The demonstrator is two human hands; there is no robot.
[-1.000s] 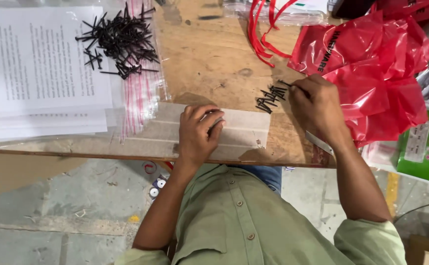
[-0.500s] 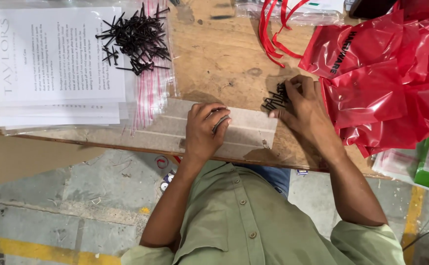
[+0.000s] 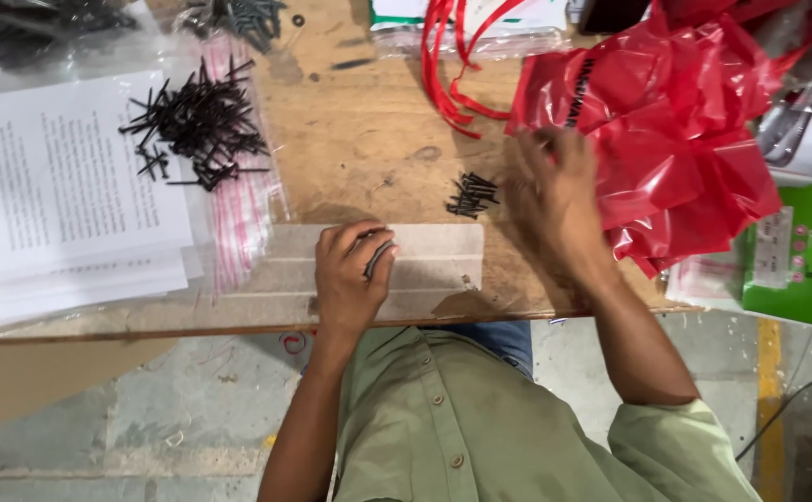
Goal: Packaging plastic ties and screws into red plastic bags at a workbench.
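On the bare wooden tabletop (image 3: 369, 139) in front of you, a clear, flat plastic zip bag (image 3: 424, 265) lies along the near edge, and your left hand (image 3: 350, 274) rests on it with the fingers curled, pinching a few black screws against the plastic. Just beyond the bag's far right corner sits a small loose cluster of black screws (image 3: 471, 195). Your right hand (image 3: 554, 191) hovers just right of that cluster, fingers spread and blurred, holding nothing that can be made out; its back lies against the crumpled red plastic bag (image 3: 675, 139) that fills the right side of the tabletop.

To the left, a bigger heap of black screws (image 3: 197, 125) lies on a clear bag with red stripes (image 3: 238, 218), beside a stack of white printed paper sheets (image 3: 57, 200) in a clear sleeve. At the far left corner more dark screws show inside a clear plastic pouch (image 3: 34, 33). Red plastic straps (image 3: 448, 65) loop across the far edge, over a white packet. At the right edge stands a green carton with a white label (image 3: 796, 256).

Your left forearm comes straight up from your olive shirt; your right forearm angles in from the right.
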